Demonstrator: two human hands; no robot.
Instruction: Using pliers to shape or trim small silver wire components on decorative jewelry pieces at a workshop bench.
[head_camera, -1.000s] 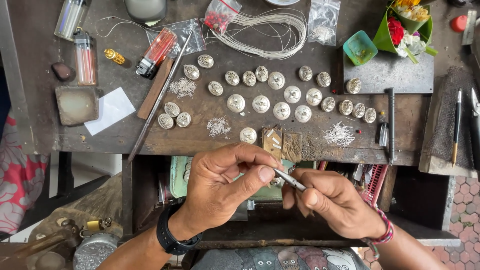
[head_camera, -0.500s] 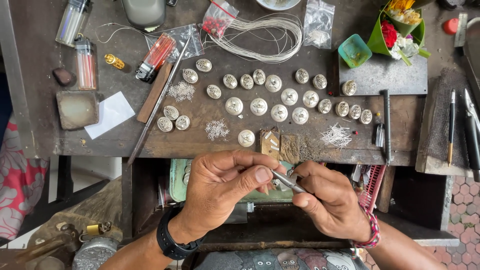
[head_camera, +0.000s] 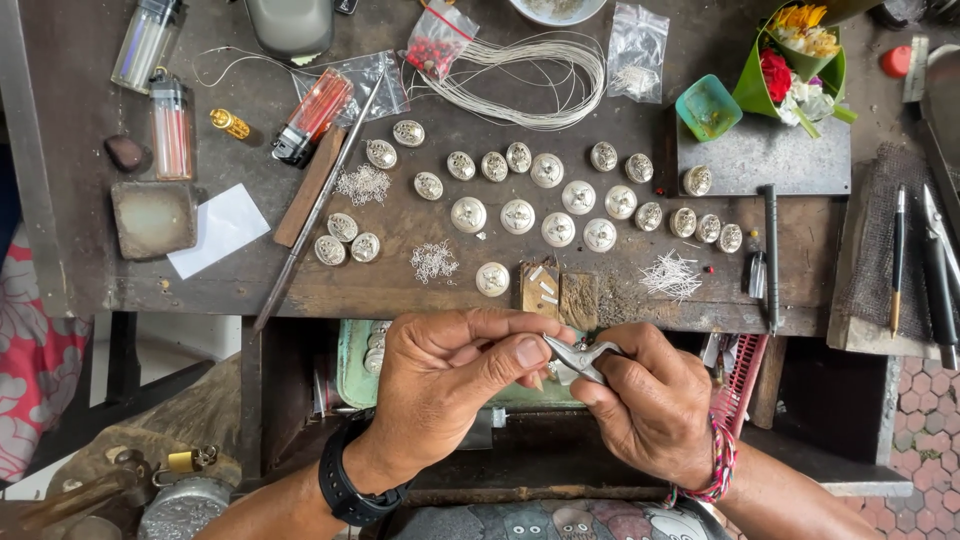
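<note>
Lower centre of frame: both hands meet just below the front edge of the wooden workbench (head_camera: 300, 290). Right hand (head_camera: 655, 410) is closed around small metal pliers (head_camera: 580, 357), whose tips point left. Left hand (head_camera: 450, 385) has thumb and forefinger pinched together right at the plier tips; whatever small piece they hold is hidden behind the fingertips, so it cannot be made out. Black watch (head_camera: 345, 490) on the left wrist, braided bracelet (head_camera: 715, 470) on the right.

Centre of frame, on the bench: rows of round silver domed pieces (head_camera: 545, 195), small heaps of cut wire bits (head_camera: 433, 262), and a coil of silver wire (head_camera: 530, 75) at upper centre.

Judged step: fine shaping or gripping of a tiny part between pliers and fingers. The next move would call for a steady pinch and a small, controlled turn of the pliers.
</note>
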